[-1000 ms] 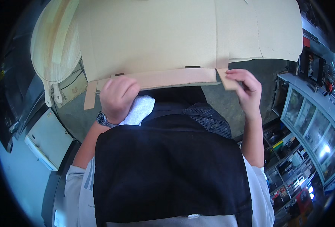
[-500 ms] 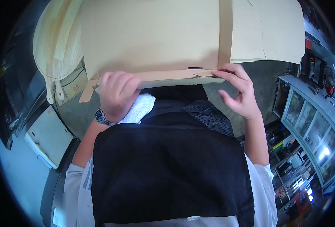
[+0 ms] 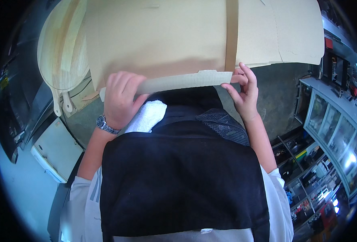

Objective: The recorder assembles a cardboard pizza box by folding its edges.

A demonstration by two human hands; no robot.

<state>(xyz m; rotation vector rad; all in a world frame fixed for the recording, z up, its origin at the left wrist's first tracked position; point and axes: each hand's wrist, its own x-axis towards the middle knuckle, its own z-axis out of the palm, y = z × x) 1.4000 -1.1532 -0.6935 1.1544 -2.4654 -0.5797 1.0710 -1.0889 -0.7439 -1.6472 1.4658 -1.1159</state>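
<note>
A large brown cardboard box blank point(image 3: 162, 36) lies spread in front of me, its narrow front flap point(image 3: 186, 80) raised along the near edge. My left hand point(image 3: 123, 99), a metal watch on its wrist, is closed over the left end of that flap, fingers on the far side. At the flap's right end, the thumb of my right hand point(image 3: 245, 94) presses near the corner. Its other fingers curl behind a small brown end tab point(image 3: 238, 79), with one finger pointing up. Fingertips behind the cardboard are partly hidden.
Round wooden boards with handles point(image 3: 63, 48) lie at the left. A wide cardboard side panel point(image 3: 281, 32) extends to the right. A white towel point(image 3: 148, 115) hangs at my black apron point(image 3: 182, 177). A glass-doored cabinet point(image 3: 331, 125) stands at the right.
The front flap has turned upward, so its outer face with a small raised tab now shows. My right hand has shifted slightly left and curled around the flap's end. The left hand keeps its hold.
</note>
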